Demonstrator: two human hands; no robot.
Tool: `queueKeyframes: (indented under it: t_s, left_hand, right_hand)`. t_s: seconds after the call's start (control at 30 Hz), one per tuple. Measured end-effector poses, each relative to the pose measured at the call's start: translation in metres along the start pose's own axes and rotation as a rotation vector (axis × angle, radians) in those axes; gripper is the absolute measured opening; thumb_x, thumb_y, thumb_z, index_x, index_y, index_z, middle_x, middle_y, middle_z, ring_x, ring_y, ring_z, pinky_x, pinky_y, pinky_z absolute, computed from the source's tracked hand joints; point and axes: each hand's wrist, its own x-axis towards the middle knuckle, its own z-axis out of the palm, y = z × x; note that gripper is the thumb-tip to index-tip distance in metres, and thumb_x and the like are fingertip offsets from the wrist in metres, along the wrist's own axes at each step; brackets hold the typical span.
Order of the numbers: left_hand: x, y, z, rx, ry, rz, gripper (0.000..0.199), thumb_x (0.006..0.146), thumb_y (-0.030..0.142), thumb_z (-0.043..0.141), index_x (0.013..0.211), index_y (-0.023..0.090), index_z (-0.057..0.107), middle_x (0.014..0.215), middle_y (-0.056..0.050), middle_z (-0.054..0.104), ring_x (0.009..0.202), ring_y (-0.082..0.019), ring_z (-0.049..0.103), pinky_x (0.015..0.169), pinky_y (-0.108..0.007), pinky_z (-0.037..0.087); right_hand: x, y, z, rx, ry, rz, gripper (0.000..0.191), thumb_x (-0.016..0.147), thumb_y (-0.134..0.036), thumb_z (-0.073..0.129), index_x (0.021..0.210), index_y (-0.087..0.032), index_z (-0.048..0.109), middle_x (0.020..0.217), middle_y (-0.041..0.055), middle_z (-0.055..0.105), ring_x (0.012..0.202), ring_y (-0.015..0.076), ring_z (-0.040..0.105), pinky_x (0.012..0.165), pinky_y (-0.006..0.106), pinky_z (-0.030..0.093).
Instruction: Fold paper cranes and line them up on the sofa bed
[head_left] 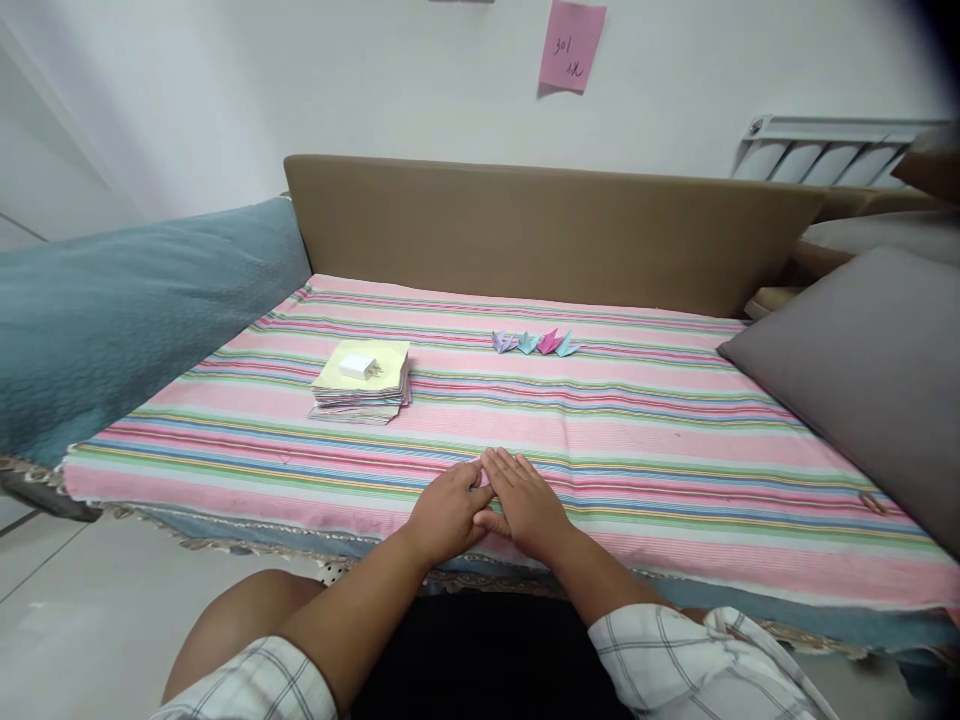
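From my one view, worn on the head, I look forward and slightly down across the striped cloth, near at hand, toward the wall beyond.

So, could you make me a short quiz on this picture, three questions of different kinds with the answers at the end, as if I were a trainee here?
1. Multiple choice: How many folded paper figures stand in the row nearer the backrest?
a) two
b) four
c) six

2. True or false: The person's left hand and right hand are touching each other.

3. Short answer: What white thing lies on top of the stack of paper?

Key: 1. b; 2. true; 3. a plug adapter
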Motion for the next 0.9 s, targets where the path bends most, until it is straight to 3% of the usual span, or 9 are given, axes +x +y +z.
queueKeyframes:
  t_s: [0.37,0.73,0.9]
  left_hand:
    - [-0.012,-0.006,0.000,0.042,0.081,-0.084,0.041,0.077,0.033,0.055,0.117,0.023,0.058,0.115,-0.012,0.051,0.099,-0.024,0.052,0.083,-0.040,0.048]
    - [-0.020,-0.013,-0.018,0.128,0.084,-0.224,0.036,0.078,0.044,0.057,0.104,0.022,0.064,0.089,-0.008,0.055,0.088,-0.023,0.052,0.078,-0.039,0.045]
    - [-0.019,-0.021,-0.024,0.111,0.148,-0.262,0.025,0.080,0.040,0.055,0.085,0.019,0.067,0.080,-0.007,0.055,0.082,-0.021,0.051,0.074,-0.035,0.042]
  right_hand:
    - [-0.002,0.001,0.001,-0.001,-0.014,0.033,0.076,0.088,-0.062,0.027,0.143,-0.009,0.027,0.145,0.0144,0.032,0.135,0.0249,0.027,0.111,0.042,0.024]
    - [0.000,-0.001,-0.003,0.026,-0.074,0.046,0.076,0.089,-0.063,0.022,0.142,-0.010,0.028,0.147,0.0118,0.030,0.137,0.0251,0.024,0.111,0.044,0.022]
    - [0.000,-0.001,-0.004,0.027,-0.088,0.048,0.073,0.089,-0.061,0.025,0.141,-0.011,0.031,0.147,0.0111,0.029,0.137,0.0244,0.023,0.112,0.044,0.021]
